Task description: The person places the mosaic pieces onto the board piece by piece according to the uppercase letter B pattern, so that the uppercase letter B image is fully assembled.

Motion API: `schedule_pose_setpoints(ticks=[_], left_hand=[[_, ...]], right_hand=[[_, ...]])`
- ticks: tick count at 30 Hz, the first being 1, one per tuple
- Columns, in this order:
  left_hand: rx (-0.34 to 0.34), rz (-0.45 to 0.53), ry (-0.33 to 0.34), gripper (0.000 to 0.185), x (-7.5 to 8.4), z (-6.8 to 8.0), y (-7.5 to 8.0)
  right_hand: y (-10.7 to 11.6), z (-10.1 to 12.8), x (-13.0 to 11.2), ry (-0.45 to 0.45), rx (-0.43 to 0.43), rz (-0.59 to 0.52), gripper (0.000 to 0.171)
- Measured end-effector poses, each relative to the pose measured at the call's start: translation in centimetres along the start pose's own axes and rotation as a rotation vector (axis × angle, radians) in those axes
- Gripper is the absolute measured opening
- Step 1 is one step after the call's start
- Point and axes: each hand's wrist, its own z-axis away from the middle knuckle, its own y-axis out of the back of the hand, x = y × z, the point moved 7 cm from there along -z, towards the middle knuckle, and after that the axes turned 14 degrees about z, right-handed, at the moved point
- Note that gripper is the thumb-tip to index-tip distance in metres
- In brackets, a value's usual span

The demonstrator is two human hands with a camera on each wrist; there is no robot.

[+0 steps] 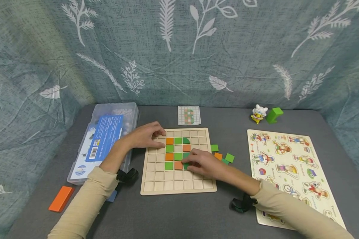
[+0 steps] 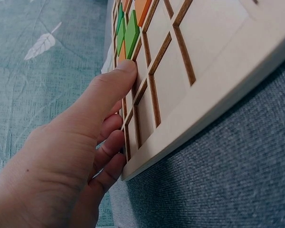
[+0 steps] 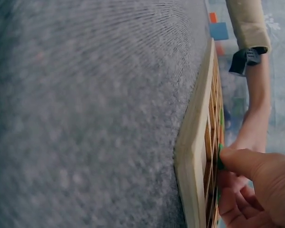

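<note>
A wooden grid board (image 1: pixel 179 187) lies in the middle of the table, with orange, light green and dark green tiles in its cells. My left hand (image 1: pixel 145 135) rests on the board's upper left part, fingers bent and thumb on the grid. In the left wrist view its thumb (image 2: pixel 126 69) touches the board beside the coloured tiles. My right hand (image 1: pixel 204 162) is over the right side of the pattern, pinching a dark green tile (image 3: pixel 221 156) at the grid. That tile is mostly hidden by the fingers, so its exact shape cannot be told.
Loose tiles (image 1: pixel 229 158) lie right of the board, partly behind my right forearm. A pattern card (image 1: pixel 189 115) is behind it. Left are a plastic box (image 1: pixel 107 108) and an orange block (image 1: pixel 61 198); right are a picture puzzle (image 1: pixel 287 172), a figurine (image 1: pixel 258 114) and a green block (image 1: pixel 274 115).
</note>
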Motion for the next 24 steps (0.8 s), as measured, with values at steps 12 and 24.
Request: schedule_pose_setpoints(ticks=[12, 24], left_hand=[[0.004, 0.015, 0.005, 0.037, 0.1, 0.1, 0.0], [0.010, 0.008, -0.009, 0.036, 0.1, 0.0, 0.0]], right_hand=[[0.2, 0.1, -1.8, 0.087, 0.129, 0.175, 0.005], [3.9, 4.4, 1.9, -0.056, 0.152, 0.211, 0.031]])
